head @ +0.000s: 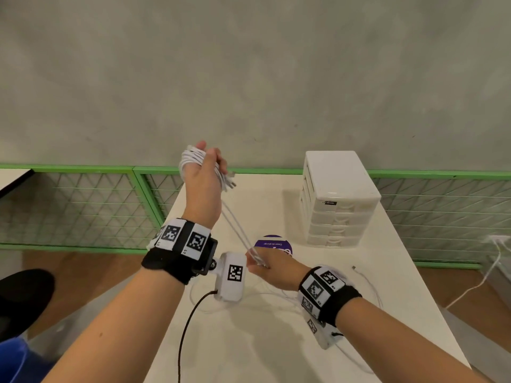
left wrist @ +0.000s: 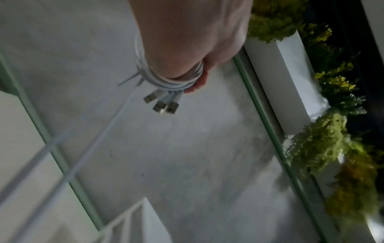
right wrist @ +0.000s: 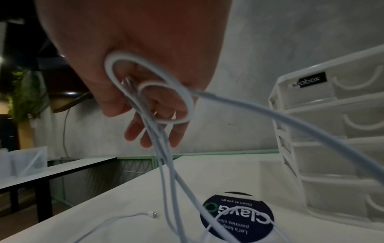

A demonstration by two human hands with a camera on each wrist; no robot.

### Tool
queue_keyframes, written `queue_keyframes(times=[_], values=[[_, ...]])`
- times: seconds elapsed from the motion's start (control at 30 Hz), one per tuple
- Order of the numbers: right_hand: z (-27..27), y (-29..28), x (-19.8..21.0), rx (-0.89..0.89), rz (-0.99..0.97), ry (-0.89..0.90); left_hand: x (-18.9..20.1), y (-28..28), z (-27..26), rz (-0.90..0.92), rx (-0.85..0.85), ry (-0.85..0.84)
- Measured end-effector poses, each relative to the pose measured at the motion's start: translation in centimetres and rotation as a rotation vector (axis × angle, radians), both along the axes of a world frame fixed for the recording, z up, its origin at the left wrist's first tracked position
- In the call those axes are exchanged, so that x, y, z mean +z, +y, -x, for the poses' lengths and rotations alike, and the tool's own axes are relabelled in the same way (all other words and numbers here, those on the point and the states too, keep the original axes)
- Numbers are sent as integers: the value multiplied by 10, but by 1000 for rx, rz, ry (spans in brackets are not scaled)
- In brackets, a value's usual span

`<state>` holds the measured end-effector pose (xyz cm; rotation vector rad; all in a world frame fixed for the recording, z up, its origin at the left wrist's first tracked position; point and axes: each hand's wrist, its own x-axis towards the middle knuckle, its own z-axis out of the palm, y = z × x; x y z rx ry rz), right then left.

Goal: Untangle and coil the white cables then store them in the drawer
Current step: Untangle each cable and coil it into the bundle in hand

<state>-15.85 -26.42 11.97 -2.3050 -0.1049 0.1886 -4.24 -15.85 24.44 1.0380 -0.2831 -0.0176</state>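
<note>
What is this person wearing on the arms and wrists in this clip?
Both forearms are bare, with no sleeves. Each wrist carries a black band with white panels of black square-pattern markers. A white camera housing with its own marker hangs under the left wrist, with a dark cable trailing from it.

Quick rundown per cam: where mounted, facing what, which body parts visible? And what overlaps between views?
Head: on the head, looking forward and down at the table; both forearms, left hand, right hand.
Left wrist: along the raised left hand toward the wall; coiled cables, USB plugs.
Right wrist: along the right hand over the table; fingers, cable loops, drawer unit, round sticker.
Shared: head and right wrist both show drawer unit and sticker.
</note>
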Motion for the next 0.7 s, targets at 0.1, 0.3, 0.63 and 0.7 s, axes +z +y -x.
queue_keyframes(times=[0.1, 0.3, 0.63, 0.7], values=[[3, 0, 14, -28, -157, -33, -27, 7, -12, -656, 208, -487], [3, -23, 55, -95, -402, -83, -63, 24, -10, -1310, -374, -431], [-10, -70, 48, -491, -141, -257, -45, 23, 28, -1022, -504, -101], [-7, -70, 46, -546, -94, -339, -43, 23, 26, -940, -448, -78]])
